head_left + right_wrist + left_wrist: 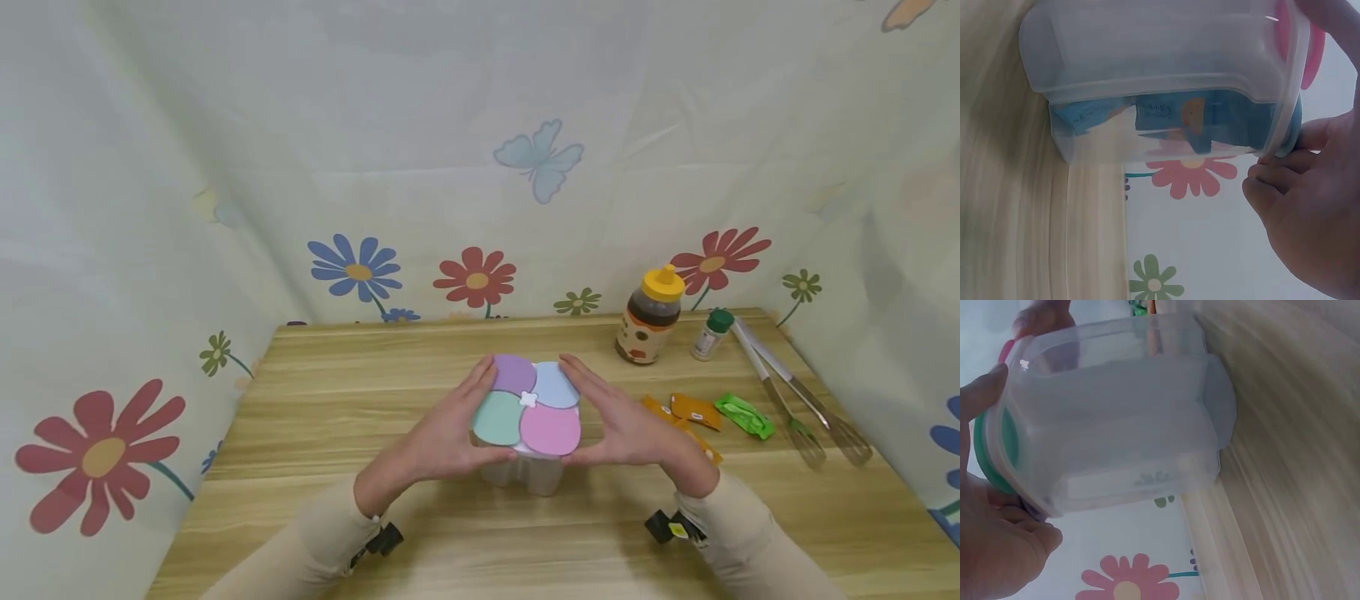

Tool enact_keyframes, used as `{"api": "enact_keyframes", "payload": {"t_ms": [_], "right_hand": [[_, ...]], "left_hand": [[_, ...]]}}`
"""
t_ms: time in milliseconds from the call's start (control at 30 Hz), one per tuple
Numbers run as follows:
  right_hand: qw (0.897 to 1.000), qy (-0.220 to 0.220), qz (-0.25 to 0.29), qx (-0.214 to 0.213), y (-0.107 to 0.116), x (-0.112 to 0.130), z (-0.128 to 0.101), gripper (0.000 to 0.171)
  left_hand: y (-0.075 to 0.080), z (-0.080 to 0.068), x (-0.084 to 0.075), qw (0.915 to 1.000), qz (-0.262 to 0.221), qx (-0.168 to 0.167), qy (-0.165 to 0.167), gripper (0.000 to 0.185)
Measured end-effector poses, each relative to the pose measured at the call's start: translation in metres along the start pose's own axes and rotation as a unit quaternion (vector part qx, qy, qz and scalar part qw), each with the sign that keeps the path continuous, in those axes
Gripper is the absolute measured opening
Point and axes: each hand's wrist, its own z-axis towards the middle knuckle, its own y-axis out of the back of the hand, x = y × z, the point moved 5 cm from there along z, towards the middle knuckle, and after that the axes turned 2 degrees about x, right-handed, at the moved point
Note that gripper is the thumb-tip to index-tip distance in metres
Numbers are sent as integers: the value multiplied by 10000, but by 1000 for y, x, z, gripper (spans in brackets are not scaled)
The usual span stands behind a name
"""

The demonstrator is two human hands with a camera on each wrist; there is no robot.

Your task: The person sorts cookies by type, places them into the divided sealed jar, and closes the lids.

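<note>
I have the clear box [527,433] clasped from both sides, left hand [442,437] and right hand [626,429] curled at its lid rim. It looks light, stiff and slick, so I'd keep to the rim.

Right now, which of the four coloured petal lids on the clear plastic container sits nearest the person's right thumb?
The pink petal lid: it is the near-right one, by the right hand; the teal, purple and blue lids lie farther left or back.

- Your left hand [442,433] and right hand [630,429] are bare, with no gloves or rings showing.
- You wear long, close-fitting beige sleeves [315,542] down to both wrists.
- A small black camera mount [384,539] sits at each wrist; your right one carries a yellow tag.
</note>
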Motion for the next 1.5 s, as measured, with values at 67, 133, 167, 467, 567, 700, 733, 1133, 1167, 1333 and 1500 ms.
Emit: {"api": "enact_keyframes", "payload": {"t_ms": [67,133,167,467,567,700,733,1133,1167,1333,1500], "right_hand": [[9999,109,47,71,1,-1,2,116],[9995,244,104,145,2,-1,4,115],[9993,290,125,192,2,-2,5,115],[9968,615,104,491,6,-6,10,112],[9963,652,89,545,7,-6,11,112],[9962,642,65,579,7,-7,12,114],[9963,635,72,582,7,-7,12,114],[9962,692,93,528,7,-8,11,114],[9963,676,101,531,8,-8,11,114],[9962,648,141,556,8,-8,9,112],[9966,625,189,504,9,-8,6,113]], "left_hand": [[0,-2,-2,9999,4,-110,48,115],[-1,-3,-3,9997,40,-188,131,115],[-2,-4,-4,9996,77,-196,202,116],[-4,-10,-9,9979,280,-380,441,117],[-4,-11,-11,9975,294,-472,443,117],[-4,-12,-13,9969,326,-487,517,116],[-4,-12,-13,9968,337,-473,544,116],[-3,-12,-16,9968,473,-401,510,118],[-3,-12,-16,9967,505,-385,498,118],[-3,-10,-16,9969,569,-290,456,119],[-2,-9,-16,9971,636,-187,378,118]]}}
